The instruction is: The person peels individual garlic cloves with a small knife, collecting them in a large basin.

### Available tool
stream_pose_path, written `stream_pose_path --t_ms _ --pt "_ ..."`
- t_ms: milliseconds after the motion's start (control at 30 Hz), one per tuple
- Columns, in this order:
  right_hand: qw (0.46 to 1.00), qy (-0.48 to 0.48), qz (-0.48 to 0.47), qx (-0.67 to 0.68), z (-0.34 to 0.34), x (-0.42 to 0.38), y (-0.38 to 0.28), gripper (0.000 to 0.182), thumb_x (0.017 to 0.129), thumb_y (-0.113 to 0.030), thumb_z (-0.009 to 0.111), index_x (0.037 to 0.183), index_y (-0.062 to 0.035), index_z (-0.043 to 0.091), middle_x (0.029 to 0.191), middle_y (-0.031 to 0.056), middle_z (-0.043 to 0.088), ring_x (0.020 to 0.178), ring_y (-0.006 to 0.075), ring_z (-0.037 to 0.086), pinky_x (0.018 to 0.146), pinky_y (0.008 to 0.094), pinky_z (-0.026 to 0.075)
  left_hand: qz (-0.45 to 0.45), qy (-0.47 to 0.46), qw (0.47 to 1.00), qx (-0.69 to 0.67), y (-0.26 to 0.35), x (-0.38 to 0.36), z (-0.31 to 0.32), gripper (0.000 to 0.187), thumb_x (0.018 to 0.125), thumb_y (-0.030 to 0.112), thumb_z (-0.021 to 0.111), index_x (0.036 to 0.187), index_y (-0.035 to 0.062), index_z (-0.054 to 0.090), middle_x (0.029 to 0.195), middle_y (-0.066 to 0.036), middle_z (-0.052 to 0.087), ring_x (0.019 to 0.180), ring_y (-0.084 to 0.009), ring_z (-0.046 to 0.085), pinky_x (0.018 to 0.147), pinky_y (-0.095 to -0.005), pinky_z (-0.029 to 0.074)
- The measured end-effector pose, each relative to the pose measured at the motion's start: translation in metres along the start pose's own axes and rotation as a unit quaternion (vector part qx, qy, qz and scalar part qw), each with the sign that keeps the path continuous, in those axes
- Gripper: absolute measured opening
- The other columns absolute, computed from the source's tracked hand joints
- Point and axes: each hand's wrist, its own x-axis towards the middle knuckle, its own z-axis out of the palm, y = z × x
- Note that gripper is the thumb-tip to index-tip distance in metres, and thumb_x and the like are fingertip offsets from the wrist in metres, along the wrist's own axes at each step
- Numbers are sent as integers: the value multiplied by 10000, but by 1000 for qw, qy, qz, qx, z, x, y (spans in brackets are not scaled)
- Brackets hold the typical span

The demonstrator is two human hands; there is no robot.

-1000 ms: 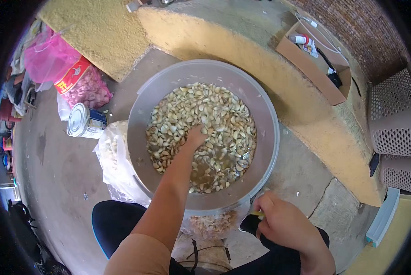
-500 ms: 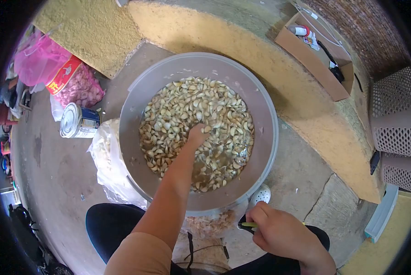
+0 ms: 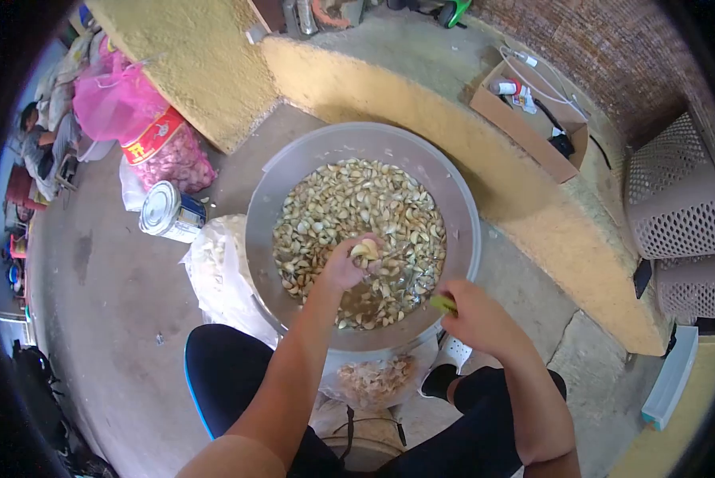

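Note:
A large grey round tub (image 3: 462,223) stands before my knees, filled with garlic cloves (image 3: 325,203) in murky water. My left hand (image 3: 346,267) is above the cloves in the tub, palm up, its fingers curled around a few garlic cloves (image 3: 366,250). At the tub's near right rim, my right hand (image 3: 481,320) is closed on a small tool with a yellow-green handle (image 3: 443,303). The tool's working end does not show clearly. A clear bag of papery peels (image 3: 373,376) sits under the near rim, between my legs.
On the left are a white plastic bag (image 3: 218,267), a paint can (image 3: 170,213) and a pink mesh sack of garlic (image 3: 174,163). Behind the tub runs a yellow ledge (image 3: 357,80) with a cardboard box (image 3: 524,135). Perforated crates (image 3: 676,199) stand at right.
My left hand has come up out of the water with garlic cloves in it. My right hand has moved up and forward to the tub's rim with the tool. The camera view has shifted.

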Motion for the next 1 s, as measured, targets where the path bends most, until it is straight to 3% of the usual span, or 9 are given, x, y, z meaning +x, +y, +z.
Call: stream_pose_path --t_ms 167,267,333,433,533,733,833,1000 --pt "991 105 1 77 23 6 5 303 693 -75 562 973 15 490 847 212 575 805 344 570 701 377 442 -37 -69 997 10 13 -56 81 313 843 268 406 980 16 529 925 -155 569 729 -240 585 476 -271 496" --pt "975 162 12 149 36 -7 -13 321 701 -139 603 957 30 507 818 207 581 772 316 581 686 357 443 -34 -49 995 84 13 -85 120 316 844 292 431 968 19 532 896 -150 577 675 -233 591 442 -245 480" --pt "972 175 39 152 36 -19 -37 359 695 -188 639 949 37 523 811 200 580 760 296 581 676 343 443 -84 -61 992 69 14 -103 133 334 843 324 445 970 29 535 844 -124 588 630 -193 593 361 -203 417" --pt "944 202 -21 262 67 -24 -32 400 667 -227 678 940 34 545 802 177 574 735 285 569 661 336 438 -95 -36 989 106 10 -123 144 364 848 348 432 990 28 536 804 -90 589 608 -159 586 320 -180 372" --pt "952 254 -85 148 81 -31 -45 395 666 -230 688 943 22 561 784 158 558 710 270 553 645 325 430 -67 31 982 176 4 -142 157 325 844 341 437 942 51 547 754 -61 585 562 -126 561 316 -185 360" --pt "935 311 -94 145 82 -25 -62 292 684 -190 678 882 5 590 747 141 543 664 246 533 622 325 423 -19 103 976 194 16 -160 170 234 831 305 470 877 87 542 721 -32 569 505 -97 506 312 -183 327" --pt "934 257 -35 246 78 -9 -48 270 691 -181 667 869 7 592 724 139 558 630 233 540 586 322 424 9 106 971 216 21 -156 166 211 816 276 517 900 83 535 725 -30 552 512 -88 494 315 -182 308" --pt "968 176 5 180 47 -9 -49 263 703 -190 659 871 1 595 702 139 579 611 216 557 578 307 434 17 64 954 292 33 -157 171 269 803 269 570 968 61 526 756 -22 526 521 -68 466 326 -167 286"
